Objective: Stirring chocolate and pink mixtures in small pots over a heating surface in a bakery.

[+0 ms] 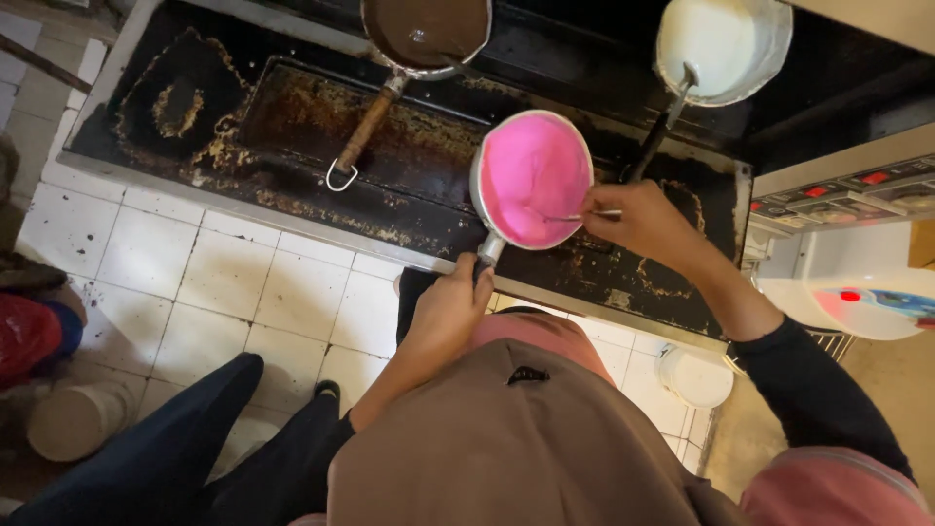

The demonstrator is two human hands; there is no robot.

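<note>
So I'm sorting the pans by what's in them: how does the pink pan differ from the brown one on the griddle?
The pink pan holds bright pink mix; the brown pan holds dark brown mix. The pink pan is held by its handle in the left hand, while the brown pan sits unheld. The right hand works a thin metal utensil in the pink pan; none shows in the brown pan. Both are round metal pans with one long handle.
</note>
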